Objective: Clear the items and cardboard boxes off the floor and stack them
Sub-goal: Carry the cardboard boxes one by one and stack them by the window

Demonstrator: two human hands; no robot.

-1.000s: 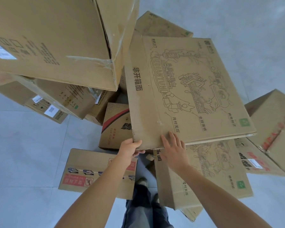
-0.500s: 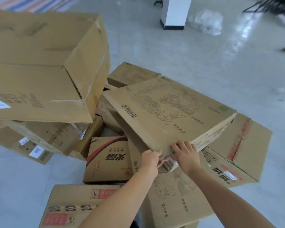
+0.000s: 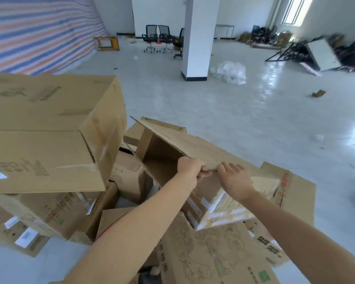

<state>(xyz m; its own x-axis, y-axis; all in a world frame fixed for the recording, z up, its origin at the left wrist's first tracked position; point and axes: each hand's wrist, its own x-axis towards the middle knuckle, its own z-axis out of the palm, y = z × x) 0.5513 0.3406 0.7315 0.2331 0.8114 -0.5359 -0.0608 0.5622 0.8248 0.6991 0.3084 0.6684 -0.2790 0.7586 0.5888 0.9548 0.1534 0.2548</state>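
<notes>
Flat brown box (image 3: 184,142), held tilted, hollow underside showing, left hand (image 3: 190,168) and right hand (image 3: 235,179) both grasping its near edge

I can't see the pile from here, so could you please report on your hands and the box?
Left hand grips box edge. Right hand holds same edge. Box raised above printed box. Tall stack close on left.

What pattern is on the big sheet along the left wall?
Large tarpaulin sheet: red, white and blue stripes; head view.
</notes>
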